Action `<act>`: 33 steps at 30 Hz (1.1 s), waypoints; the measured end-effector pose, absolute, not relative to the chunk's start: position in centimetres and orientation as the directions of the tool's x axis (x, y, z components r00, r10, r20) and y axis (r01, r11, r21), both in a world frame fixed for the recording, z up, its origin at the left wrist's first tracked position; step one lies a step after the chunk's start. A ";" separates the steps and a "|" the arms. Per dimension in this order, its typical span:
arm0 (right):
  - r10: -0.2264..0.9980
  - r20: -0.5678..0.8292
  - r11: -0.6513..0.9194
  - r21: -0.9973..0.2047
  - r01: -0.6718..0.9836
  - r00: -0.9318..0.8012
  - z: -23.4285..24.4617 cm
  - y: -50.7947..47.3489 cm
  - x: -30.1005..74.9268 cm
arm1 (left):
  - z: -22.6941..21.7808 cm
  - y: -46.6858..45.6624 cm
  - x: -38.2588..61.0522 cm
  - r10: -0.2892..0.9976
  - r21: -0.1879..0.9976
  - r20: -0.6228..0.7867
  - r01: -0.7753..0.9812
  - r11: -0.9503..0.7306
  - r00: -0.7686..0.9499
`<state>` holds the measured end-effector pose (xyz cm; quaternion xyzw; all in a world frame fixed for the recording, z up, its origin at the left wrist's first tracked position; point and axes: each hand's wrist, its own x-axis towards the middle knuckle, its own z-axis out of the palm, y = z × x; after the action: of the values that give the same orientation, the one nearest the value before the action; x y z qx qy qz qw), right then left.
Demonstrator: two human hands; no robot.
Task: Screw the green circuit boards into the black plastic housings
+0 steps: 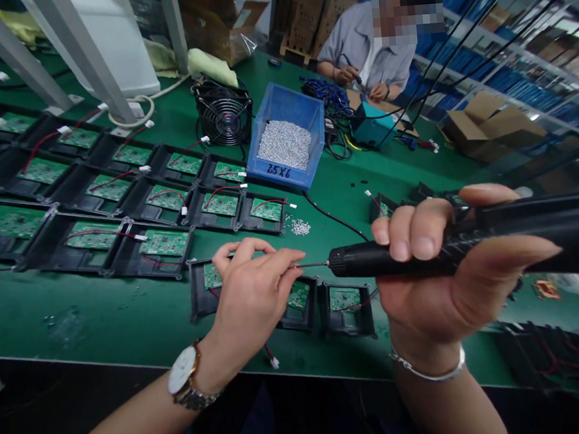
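Blue parts bin (285, 167) front wall has handwritten "25X6" in black marker. No other text is legible.

The left hand (250, 293) rises palm-away on a bent wrist, fingertips pinched together toward the right. The right hand (439, 279) stands opposite, fingers curled in a closed grip, thumb stretched flat along the top

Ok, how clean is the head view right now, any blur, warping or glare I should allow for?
Head view: the table edge bows from wide-angle warping; the screwdriver in the right hand smears toward the right border; the left hand at the bit looks fairly sharp; shelves at the far right are streaked; light is even, no strong glare on the boards.
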<state>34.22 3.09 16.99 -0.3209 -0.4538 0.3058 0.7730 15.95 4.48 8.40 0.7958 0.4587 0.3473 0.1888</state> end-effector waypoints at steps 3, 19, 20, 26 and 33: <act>0.760 0.488 0.610 -0.764 -0.210 0.430 17.4 2.6 34.3 | 8.6 4.4 15.6 0.857 0.623 0.410 0.590 -0.513 0.312; 0.766 0.489 0.621 -0.729 -0.287 0.417 17.5 1.0 35.4 | 9.1 4.1 15.2 0.835 0.678 0.459 0.487 -0.551 0.305; 0.760 0.495 0.630 -0.722 -0.288 0.422 17.6 0.9 35.5 | 9.1 4.0 15.2 0.839 0.676 0.457 0.497 -0.544 0.296; 0.778 0.419 0.581 -0.763 -0.282 0.468 18.0 0.2 36.0 | 9.1 4.0 15.0 0.839 0.698 0.441 0.465 -0.544 0.319; 0.781 0.435 0.577 -0.777 -0.251 0.449 17.5 0.2 36.2 | 9.2 4.0 14.9 0.812 0.680 0.462 0.444 -0.583 0.358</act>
<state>36.21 0.19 17.46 -0.3229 -0.4102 0.3274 0.7876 14.94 4.01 9.24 0.7921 0.3964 0.4050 0.2268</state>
